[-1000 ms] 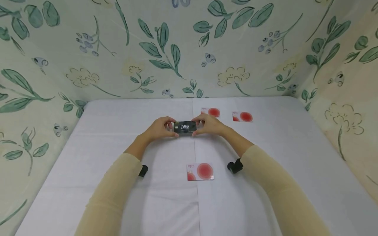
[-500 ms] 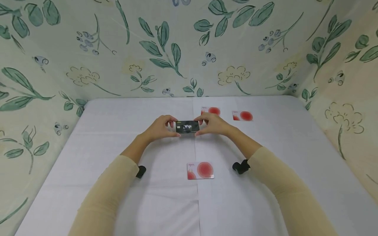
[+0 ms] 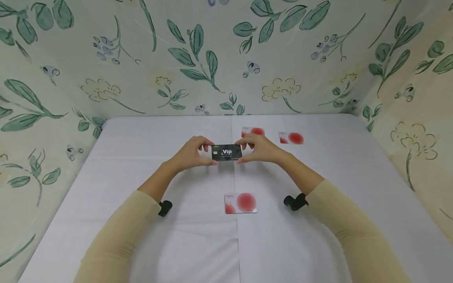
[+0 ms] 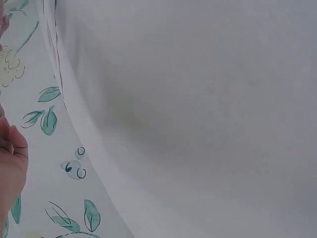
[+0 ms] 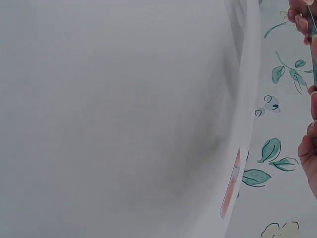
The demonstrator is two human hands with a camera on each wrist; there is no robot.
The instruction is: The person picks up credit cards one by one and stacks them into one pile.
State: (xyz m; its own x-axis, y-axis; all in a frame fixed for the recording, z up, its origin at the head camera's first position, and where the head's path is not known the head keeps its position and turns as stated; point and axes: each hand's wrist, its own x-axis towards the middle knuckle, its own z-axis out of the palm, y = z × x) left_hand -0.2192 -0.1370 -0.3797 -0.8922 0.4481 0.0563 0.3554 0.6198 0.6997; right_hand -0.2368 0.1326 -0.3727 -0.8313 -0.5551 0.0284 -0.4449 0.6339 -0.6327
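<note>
A black card printed "Vip" [image 3: 226, 153] is held up over the table in the head view, its face toward the camera. My left hand [image 3: 191, 154] pinches its left end between thumb and fingers. At the right end, my right hand [image 3: 261, 150] pinches it the same way. In the left wrist view only part of the left hand [image 4: 12, 163] shows at the left edge. Seen nearly edge-on, the black card [image 5: 312, 47] appears at the right border of the right wrist view, with fingers at both its ends.
On the white-covered table [image 3: 116, 157] lies a red-and-white card [image 3: 240, 203] nearer the body. Farther back are two similar cards, one [image 3: 257, 131] partly behind the right hand and another [image 3: 291, 138] to its right. A leaf-patterned wall covering [image 3: 219, 70] rises behind.
Both hands have shifted slightly right with the black card, which now looks larger and closer to the head camera. The forearms have spread farther apart. The red-and-white cards stay in place.
</note>
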